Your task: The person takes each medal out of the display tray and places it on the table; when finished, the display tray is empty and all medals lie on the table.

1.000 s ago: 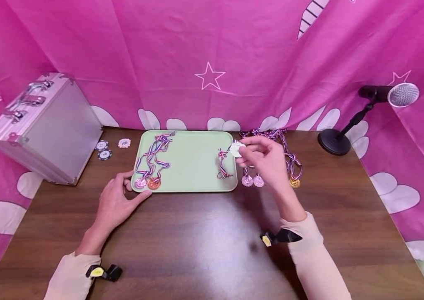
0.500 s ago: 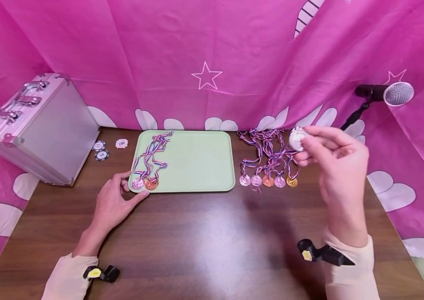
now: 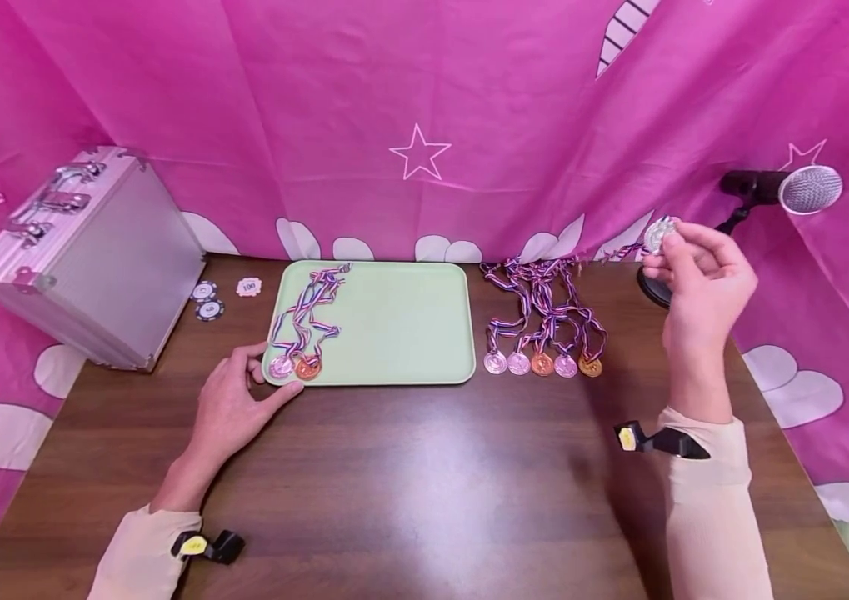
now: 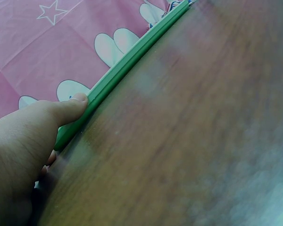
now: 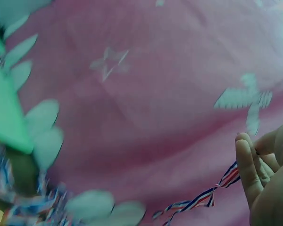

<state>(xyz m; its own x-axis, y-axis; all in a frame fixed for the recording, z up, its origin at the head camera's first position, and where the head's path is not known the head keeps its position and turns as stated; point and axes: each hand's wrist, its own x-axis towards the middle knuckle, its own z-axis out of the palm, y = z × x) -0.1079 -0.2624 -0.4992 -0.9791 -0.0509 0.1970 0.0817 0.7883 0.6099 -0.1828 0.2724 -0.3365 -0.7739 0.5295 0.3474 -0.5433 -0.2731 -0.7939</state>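
A silver medal (image 3: 659, 237) is pinched between thumb and fingers of my right hand (image 3: 709, 279), raised above the right side of the table. Its striped ribbon (image 5: 203, 197) trails off to the left. My left hand (image 3: 232, 404) grips the near left corner of the light green tray (image 3: 394, 325), thumb against the front rim. On the tray's left side lie a pinkish-silver medal (image 3: 282, 366) and a bronze medal (image 3: 308, 367) with tangled ribbons. Right of the tray, several medals lie in a row, among them a bronze one (image 3: 541, 363) and a gold one (image 3: 590, 367), ribbons bunched behind.
A silver metal case (image 3: 117, 258) stands at the left, with several poker chips (image 3: 210, 310) beside it. At the back right is a microphone (image 3: 806, 190) on a black stand, its base partly behind my right hand. A pink curtain (image 3: 319, 125) hangs behind the table.
My right hand has carried the silver medal from the tray's right edge, past the row of medals, to the far right, its ribbon leaving the tray. My left hand stays at the tray corner.
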